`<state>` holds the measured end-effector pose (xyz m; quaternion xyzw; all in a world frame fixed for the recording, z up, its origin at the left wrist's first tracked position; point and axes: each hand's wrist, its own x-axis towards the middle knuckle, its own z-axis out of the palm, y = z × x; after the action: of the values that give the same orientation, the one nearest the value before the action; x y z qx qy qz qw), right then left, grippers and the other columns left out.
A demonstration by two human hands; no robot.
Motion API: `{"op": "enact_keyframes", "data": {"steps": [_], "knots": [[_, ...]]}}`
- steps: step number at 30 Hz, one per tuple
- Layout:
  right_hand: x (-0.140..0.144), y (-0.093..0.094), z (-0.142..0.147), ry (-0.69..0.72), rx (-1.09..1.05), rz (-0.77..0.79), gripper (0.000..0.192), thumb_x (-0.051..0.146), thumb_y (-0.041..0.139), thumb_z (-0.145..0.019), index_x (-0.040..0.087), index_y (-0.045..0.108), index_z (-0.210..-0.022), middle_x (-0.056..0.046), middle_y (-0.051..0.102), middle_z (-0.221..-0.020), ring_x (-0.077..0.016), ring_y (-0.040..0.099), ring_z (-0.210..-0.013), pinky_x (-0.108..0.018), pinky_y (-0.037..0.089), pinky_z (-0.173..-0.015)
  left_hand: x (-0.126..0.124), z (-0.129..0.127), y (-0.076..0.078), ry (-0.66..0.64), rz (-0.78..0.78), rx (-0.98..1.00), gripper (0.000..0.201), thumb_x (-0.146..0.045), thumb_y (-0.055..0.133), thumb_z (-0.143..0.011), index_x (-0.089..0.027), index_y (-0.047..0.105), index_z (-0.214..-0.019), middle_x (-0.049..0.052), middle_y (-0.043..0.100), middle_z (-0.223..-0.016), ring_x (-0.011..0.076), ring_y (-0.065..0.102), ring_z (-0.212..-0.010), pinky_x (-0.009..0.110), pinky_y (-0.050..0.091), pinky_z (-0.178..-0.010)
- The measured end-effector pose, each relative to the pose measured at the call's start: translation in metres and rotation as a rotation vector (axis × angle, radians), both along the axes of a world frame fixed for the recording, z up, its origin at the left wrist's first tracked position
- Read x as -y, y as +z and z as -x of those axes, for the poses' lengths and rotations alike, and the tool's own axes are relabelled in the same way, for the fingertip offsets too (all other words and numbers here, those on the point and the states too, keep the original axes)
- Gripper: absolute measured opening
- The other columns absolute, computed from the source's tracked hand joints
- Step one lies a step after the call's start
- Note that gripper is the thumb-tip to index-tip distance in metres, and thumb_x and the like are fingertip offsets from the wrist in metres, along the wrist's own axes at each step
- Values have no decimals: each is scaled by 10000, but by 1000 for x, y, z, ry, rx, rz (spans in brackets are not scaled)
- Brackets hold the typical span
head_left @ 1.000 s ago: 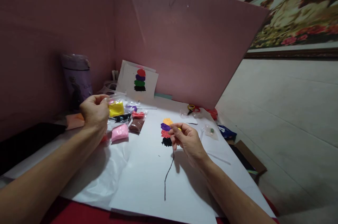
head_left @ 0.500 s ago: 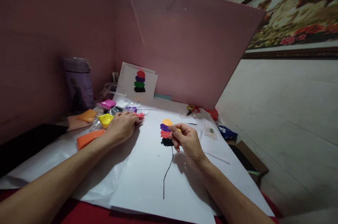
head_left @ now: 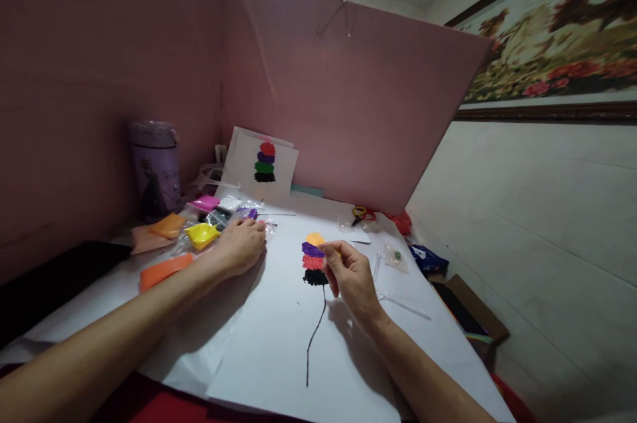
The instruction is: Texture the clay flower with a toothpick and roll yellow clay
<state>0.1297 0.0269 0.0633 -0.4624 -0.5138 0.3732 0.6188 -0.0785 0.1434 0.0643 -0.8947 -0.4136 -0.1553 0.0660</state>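
Observation:
My right hand hovers at the right of a stack of clay blobs on a white sheet: orange on top, then purple, red and black, with a thin black line running down. Its thumb and fingers pinch a small bit of yellow clay. My left hand rests palm down on small bags of coloured clay at the sheet's left edge, next to a yellow bag and a purple bag. What lies under the palm is hidden.
An orange bag and a pink bag lie to the left. A purple bottle stands by the pink partition. A sample card with stacked colours leans at the back. Scissors and a cardboard box are to the right.
My left hand had held a yellow bag up; it came down onto the bags at the sheet's edge, and the bags are spread out. My right hand stayed by the blobs.

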Motion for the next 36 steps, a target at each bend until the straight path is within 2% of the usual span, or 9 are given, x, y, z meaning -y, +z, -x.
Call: {"op": "enact_keyframes", "data": {"steps": [5,9,15,20,24,27,30,33,36], "knots": [[-6,0,-4,-24,-160,-19,519,562,740,-751,142,668,-1046,-29,691,-747,-85,533,-457,-203,429,-376,13,5,14,100,5,-63,238,-207,518,-893,-118,728,-960,201,671,-1070,360,586,-1029,457,408,-868],[-10,2,-7,-26,-224,-72,496,482,820,-687,144,696,-1028,-58,728,-759,-124,593,-520,-222,445,-405,35,6,40,52,18,-57,238,-254,567,-894,-181,710,-1070,144,675,-1126,339,579,-1076,427,425,-875],[-7,9,-9,-82,-302,-84,390,458,880,-601,151,693,-751,24,610,-557,-49,397,-376,-194,334,-347,64,-7,58,-172,182,105,236,-315,621,-879,-236,719,-1078,100,709,-1111,313,628,-1053,435,456,-886],[-6,12,-10,-46,-286,-77,488,576,842,-614,140,686,-768,47,536,-531,-47,366,-373,-187,310,-327,63,-41,52,-274,149,250,266,-220,582,-903,-196,676,-1151,122,707,-1075,288,642,-991,413,494,-830],[-7,8,-11,75,-170,-47,642,753,647,-717,119,691,-810,-10,601,-560,-96,510,-408,-191,354,-333,57,-61,41,-423,46,391,263,-235,592,-922,-182,638,-1175,99,688,-1005,230,649,-881,346,510,-750],[-8,5,-10,111,-117,-19,656,770,568,-772,122,666,-805,-44,645,-591,-136,598,-462,-187,377,-334,57,-64,30,-452,4,367,141,-219,568,-933,-171,675,-1011,77,671,-899,197,634,-756,310,486,-660],[-7,2,-9,113,-56,-17,630,753,560,-795,131,651,-819,-62,684,-625,-148,632,-486,-183,393,-341,57,-62,21,-490,-16,383,157,-204,520,-948,-160,670,-929,57,655,-781,172,597,-669,284,447,-596],[-6,3,-9,96,-34,12,642,761,560,-786,130,663,-840,-75,706,-615,-152,633,-465,-184,376,-342,55,-58,17,-496,44,572,186,-231,492,-947,-174,654,-875,38,652,-722,141,559,-610,265,429,-579],[-6,6,-13,-42,-91,9,608,734,579,-794,133,664,-824,-85,722,-604,-140,605,-428,-186,347,-342,49,-51,17,-396,143,802,158,-302,560,-900,-188,607,-800,11,629,-678,123,525,-570,250,427,-556]]}}
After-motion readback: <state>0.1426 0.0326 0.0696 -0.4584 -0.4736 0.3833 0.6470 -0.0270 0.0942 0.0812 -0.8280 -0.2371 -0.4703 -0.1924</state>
